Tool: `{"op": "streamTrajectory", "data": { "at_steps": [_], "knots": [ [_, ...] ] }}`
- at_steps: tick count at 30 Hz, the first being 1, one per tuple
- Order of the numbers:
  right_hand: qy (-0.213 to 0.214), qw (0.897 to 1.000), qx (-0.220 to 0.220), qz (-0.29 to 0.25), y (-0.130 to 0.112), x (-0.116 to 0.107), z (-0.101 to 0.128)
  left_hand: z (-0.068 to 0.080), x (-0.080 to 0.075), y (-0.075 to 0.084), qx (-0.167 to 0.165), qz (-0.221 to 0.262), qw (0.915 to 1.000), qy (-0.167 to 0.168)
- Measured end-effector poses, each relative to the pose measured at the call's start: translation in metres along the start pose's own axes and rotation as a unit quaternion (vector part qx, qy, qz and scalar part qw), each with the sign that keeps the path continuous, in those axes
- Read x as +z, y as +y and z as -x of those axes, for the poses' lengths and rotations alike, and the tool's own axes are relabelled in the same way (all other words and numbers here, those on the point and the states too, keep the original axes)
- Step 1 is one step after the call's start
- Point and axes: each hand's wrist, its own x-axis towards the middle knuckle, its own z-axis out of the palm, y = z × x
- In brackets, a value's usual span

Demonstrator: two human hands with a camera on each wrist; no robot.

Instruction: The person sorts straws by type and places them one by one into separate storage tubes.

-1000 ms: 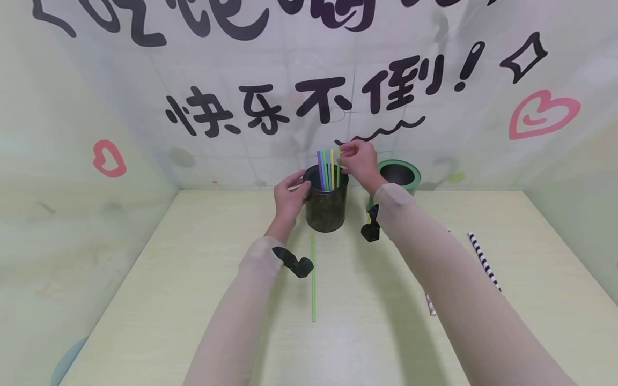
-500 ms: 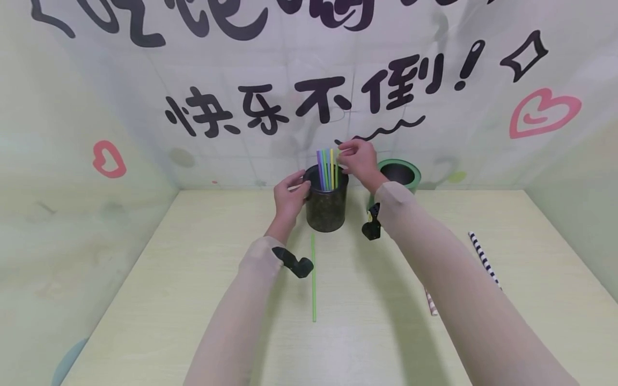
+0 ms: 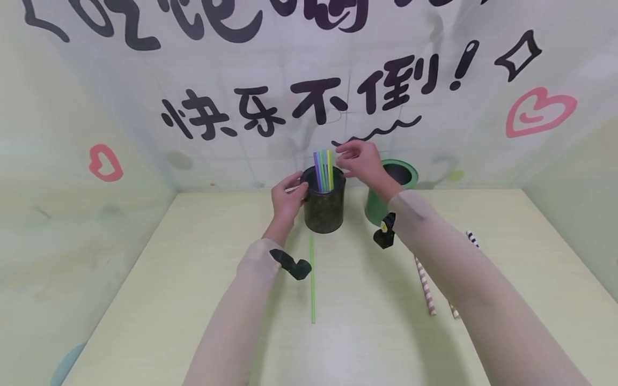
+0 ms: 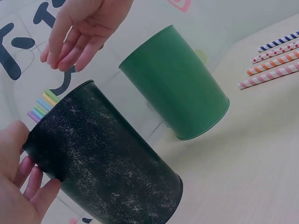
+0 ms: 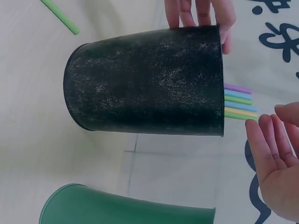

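Observation:
A dark, speckled black cup (image 3: 324,215) stands upright near the back wall. My left hand (image 3: 286,202) grips it at the left side of its rim, the fingers lying against the outer wall in the left wrist view. Several plastic straws (image 3: 323,169) in purple, blue, green and yellow lean inside, their ends rising above the rim. Just right of these ends, my right hand (image 3: 363,162) hovers with relaxed fingers. The right wrist view shows its fingertips beside the green straw end (image 5: 243,116), with nothing pinched between thumb and fingers.
A green cup (image 3: 374,210) stands right of the black one, partly behind my right forearm. One green straw (image 3: 313,284) lies on the table in front. Several striped and dotted paper straws (image 4: 270,77) lie at the right. The patterned wall closes off the back.
My right hand has let go of a green straw, which now stands lower among the others in the black cup. The right forearm has shifted right. My left hand keeps its grip.

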Motion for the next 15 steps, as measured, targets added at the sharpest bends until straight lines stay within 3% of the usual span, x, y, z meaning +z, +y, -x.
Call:
{"op": "streamTrajectory", "data": {
  "at_steps": [8,15],
  "knots": [
    [-0.094,0.995,-0.011,0.024,0.015,0.000,0.027,0.000,-0.002,-0.002,0.008,0.004,1.0000,0.002],
    [-0.116,0.993,0.006,0.000,0.037,0.004,0.049,0.000,0.000,-0.002,0.001,0.004,1.0000,-0.002]
  ]
}}
